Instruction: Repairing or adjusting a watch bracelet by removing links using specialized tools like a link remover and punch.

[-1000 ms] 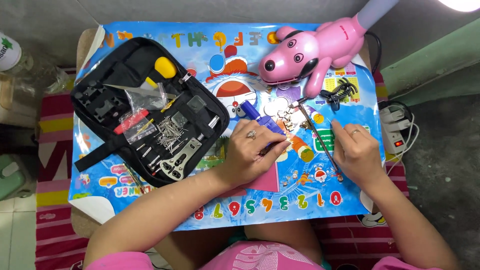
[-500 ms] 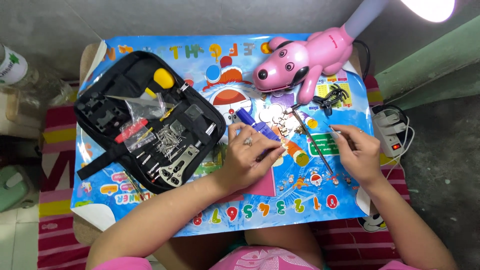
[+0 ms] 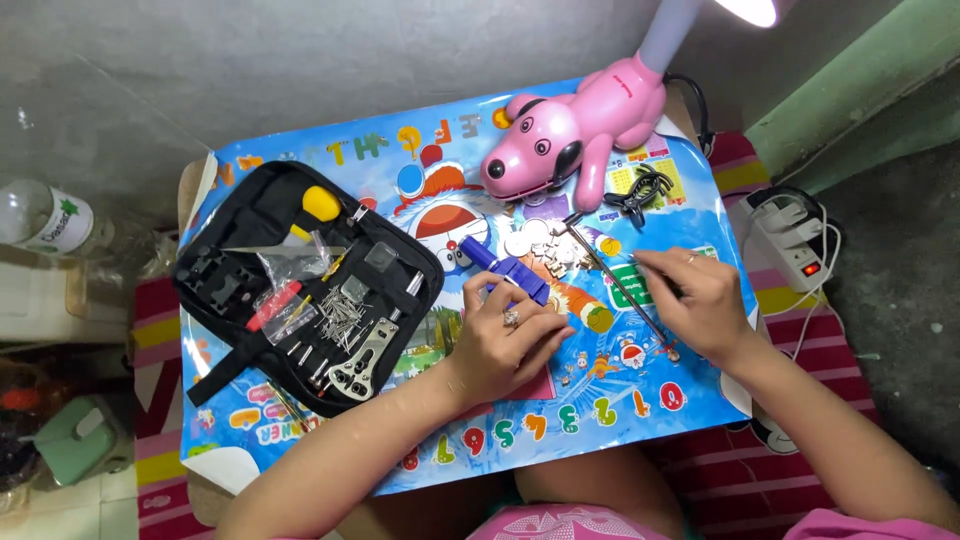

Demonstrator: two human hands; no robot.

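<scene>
The blue tool (image 3: pixel 505 270) lies mid-table under the left hand (image 3: pixel 510 335), whose fingers press on it. The right hand (image 3: pixel 700 300) pinches perhaps a thin pin beside the metal band (image 3: pixel 620 290). The pin should stay straight.

Blue plastic watch-repair block (image 3: pixel 505 270) lies flat on the colourful mat, partly under the left hand's fingertips (image 3: pixel 497 292), angled diagonally. Thin metal watch band (image 3: pixel 618 288), opened out straight, runs diag. between both hands, far end near the right hand's (image 3: pixel 698 305) wrist. Small round silver parts (image 3: pixel 545 247) cluster just beyond left hand.
</scene>
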